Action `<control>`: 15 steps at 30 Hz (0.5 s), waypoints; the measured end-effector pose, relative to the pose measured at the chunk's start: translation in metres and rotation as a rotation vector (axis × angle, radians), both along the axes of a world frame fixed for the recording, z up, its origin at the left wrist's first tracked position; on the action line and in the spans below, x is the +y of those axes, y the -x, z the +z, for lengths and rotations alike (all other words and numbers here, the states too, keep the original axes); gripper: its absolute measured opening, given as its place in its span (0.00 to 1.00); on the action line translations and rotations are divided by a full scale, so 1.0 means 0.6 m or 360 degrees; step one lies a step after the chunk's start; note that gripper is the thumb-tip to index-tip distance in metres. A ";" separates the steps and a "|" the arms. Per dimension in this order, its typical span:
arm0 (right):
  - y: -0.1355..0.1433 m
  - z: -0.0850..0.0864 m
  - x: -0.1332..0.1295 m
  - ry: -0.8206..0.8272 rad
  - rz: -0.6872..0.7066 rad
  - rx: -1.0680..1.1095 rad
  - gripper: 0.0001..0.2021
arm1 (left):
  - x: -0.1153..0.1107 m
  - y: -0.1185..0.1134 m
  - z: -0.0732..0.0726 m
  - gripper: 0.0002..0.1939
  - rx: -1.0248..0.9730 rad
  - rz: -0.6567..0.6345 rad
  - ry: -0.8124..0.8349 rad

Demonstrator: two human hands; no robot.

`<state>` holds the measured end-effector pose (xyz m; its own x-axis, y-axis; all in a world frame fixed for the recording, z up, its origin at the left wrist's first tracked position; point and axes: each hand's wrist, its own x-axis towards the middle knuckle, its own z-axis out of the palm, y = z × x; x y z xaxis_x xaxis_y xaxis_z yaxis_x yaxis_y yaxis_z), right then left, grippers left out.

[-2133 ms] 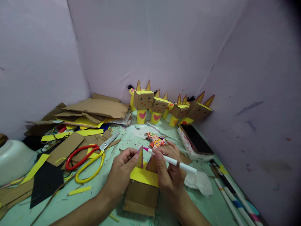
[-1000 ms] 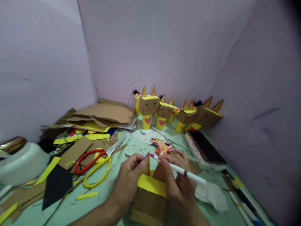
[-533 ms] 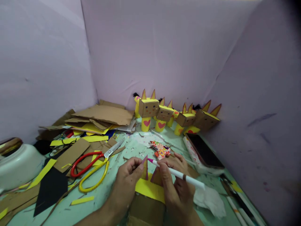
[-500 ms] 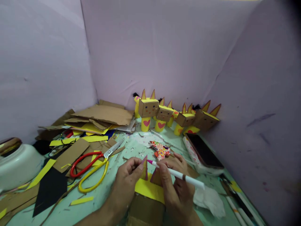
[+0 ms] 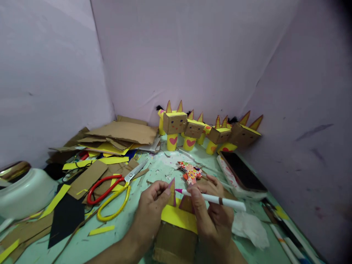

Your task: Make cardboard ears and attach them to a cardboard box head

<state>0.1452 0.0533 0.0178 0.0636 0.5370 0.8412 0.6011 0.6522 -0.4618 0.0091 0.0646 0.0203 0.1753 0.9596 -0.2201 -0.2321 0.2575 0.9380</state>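
My left hand (image 5: 154, 205) pinches a pointed cardboard ear (image 5: 171, 194) with purple edges. The ear stands on a small cardboard box (image 5: 176, 242) that has a yellow paper strip (image 5: 180, 217) across its top. A second ear (image 5: 186, 204) rises beside it, partly behind my right hand (image 5: 213, 216). That hand grips a white felt-tip marker (image 5: 228, 202), whose magenta tip points at the first ear, touching or just short of it; I cannot tell which. Just beyond my hands lies a flower-patterned scrap (image 5: 191, 172).
Red-and-yellow scissors (image 5: 121, 190) lie open at left among cardboard and paper scraps. Several box-headed figures (image 5: 174, 124) stand at the back wall. At right are a phone (image 5: 243, 172), crumpled tissue (image 5: 251, 231) and more markers (image 5: 283, 242). A pale green pot (image 5: 27, 194) sits far left.
The marker tip has shifted slightly away from the ear's upper edge and lower. The whole view has moved a little, so the scene sits slightly further right. Both grips are unchanged.
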 end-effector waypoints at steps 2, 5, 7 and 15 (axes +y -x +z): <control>0.000 0.001 -0.001 -0.0021 -0.0022 0.0007 0.11 | 0.000 0.000 0.002 0.14 -0.0004 0.0017 -0.0004; 0.001 0.004 -0.003 -0.0046 -0.0043 0.0000 0.10 | -0.001 0.000 0.006 0.13 0.0013 0.0037 -0.0020; 0.001 0.005 -0.003 -0.0003 -0.0041 -0.0017 0.10 | -0.001 0.000 0.008 0.13 0.0027 0.0048 -0.0045; 0.004 0.004 -0.004 0.0026 -0.0080 0.0047 0.08 | -0.001 -0.001 0.008 0.14 0.0029 0.0050 -0.0050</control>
